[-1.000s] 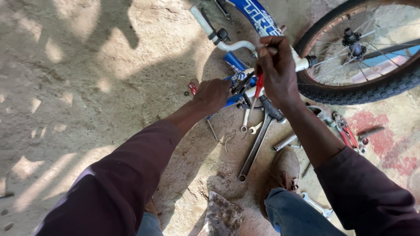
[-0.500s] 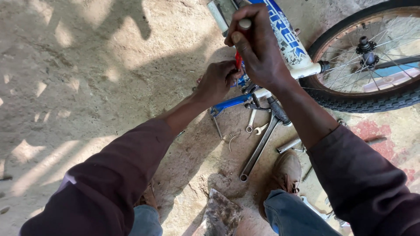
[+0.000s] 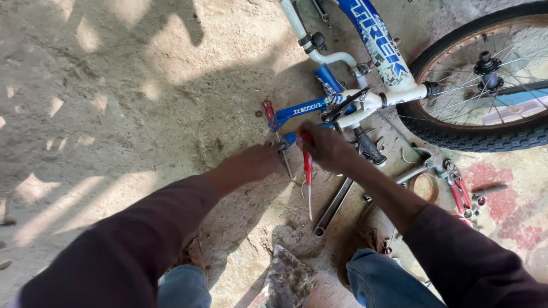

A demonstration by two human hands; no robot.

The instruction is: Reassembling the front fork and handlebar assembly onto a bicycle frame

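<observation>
A blue and white bicycle frame [image 3: 374, 54] lies on the concrete ground, its blue fork ends [image 3: 294, 109] pointing toward me. My right hand [image 3: 325, 145] grips a red-handled screwdriver [image 3: 308, 177], the metal shaft pointing down toward me. My left hand [image 3: 257, 162] rests on the ground beside the lower fork end, fingers bent against it; whether it holds anything is hidden. Both hands are close together just below the fork.
A spoked wheel with black tyre [image 3: 485, 102] is at the upper right. On the ground by my right arm lie a long socket wrench [image 3: 334, 208], red-handled pliers [image 3: 456, 185], a ring [image 3: 425, 185] and small parts. A flat stone [image 3: 288, 279] lies between my knees.
My right hand has come down from high on the frame to the fork end, with the screwdriver now pointing down. My left hand shifted lower left. The view moved back from the bike.
</observation>
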